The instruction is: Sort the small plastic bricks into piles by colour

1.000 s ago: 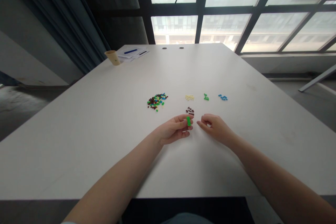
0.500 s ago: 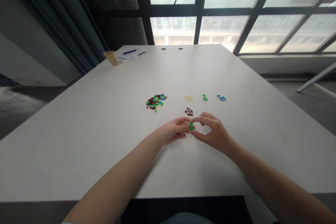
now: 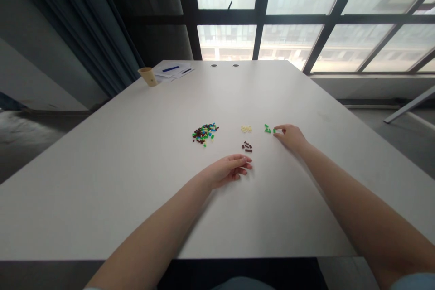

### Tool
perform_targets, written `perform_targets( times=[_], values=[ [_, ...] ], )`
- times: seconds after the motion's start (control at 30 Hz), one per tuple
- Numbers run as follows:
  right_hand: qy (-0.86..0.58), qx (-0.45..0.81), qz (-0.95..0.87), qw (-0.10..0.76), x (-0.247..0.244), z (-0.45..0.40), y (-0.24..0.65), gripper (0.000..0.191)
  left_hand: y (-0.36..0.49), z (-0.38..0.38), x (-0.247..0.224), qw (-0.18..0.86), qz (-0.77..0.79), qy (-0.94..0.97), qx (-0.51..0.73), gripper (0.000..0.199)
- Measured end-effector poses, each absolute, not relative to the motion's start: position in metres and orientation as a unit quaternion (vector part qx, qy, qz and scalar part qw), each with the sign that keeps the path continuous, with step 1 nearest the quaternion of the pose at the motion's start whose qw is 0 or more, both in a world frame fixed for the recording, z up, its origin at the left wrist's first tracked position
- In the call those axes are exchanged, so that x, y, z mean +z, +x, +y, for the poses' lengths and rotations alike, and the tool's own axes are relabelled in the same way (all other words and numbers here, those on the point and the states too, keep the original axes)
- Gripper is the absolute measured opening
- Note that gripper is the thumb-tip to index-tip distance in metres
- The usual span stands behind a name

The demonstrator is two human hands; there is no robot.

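My right hand (image 3: 290, 137) pinches a small green brick (image 3: 274, 131) just right of the little group of green bricks (image 3: 267, 129). My left hand (image 3: 231, 170) hangs over the table with its fingers apart and nothing visible in them, just below the dark brown bricks (image 3: 247, 147). Pale yellow bricks (image 3: 246, 129) lie beyond the brown ones. A mixed pile of bricks (image 3: 205, 134) in brown, green, blue and yellow lies to the left. The blue group is hidden behind my right hand.
The white table (image 3: 129, 181) reaches toward the windows. At its far left stand a tan cup (image 3: 148, 77) and papers (image 3: 165, 74) with a blue pen (image 3: 170, 69) on them. Two dark round discs (image 3: 235, 65) lie near the far edge.
My right hand has moved away from my left, forward and to the right, carrying the green brick to the green group. My left hand has let go of that brick and stayed nearly in place.
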State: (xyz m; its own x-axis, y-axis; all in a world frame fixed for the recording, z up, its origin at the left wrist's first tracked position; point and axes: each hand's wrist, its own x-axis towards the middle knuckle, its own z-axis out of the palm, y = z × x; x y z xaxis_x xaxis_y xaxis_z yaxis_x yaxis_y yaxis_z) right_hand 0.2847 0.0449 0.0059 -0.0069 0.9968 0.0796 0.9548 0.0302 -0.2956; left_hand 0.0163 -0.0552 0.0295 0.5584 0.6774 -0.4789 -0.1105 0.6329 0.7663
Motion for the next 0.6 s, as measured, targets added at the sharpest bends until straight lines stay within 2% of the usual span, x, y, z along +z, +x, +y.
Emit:
perform_targets(
  times=[0.27, 0.43, 0.53, 0.6],
  values=[
    [-0.715, 0.135, -0.675, 0.122, 0.005, 0.058, 0.278, 0.037, 0.014, -0.055, 0.030, 0.806, 0.407, 0.359, 0.237, 0.027],
    [-0.715, 0.116, -0.670, 0.164, 0.015, 0.053, 0.275, 0.034, 0.012, -0.053, 0.034, 0.797, 0.413, 0.359, 0.256, 0.030],
    [-0.711, 0.107, -0.662, 0.213, 0.027, 0.036, 0.265, 0.025, -0.001, -0.042, 0.037, 0.738, 0.448, 0.373, 0.339, 0.028],
    [-0.700, 0.107, -0.666, 0.234, 0.033, 0.019, 0.254, 0.028, -0.016, -0.030, 0.037, 0.635, 0.499, 0.416, 0.418, 0.022]
  ],
)
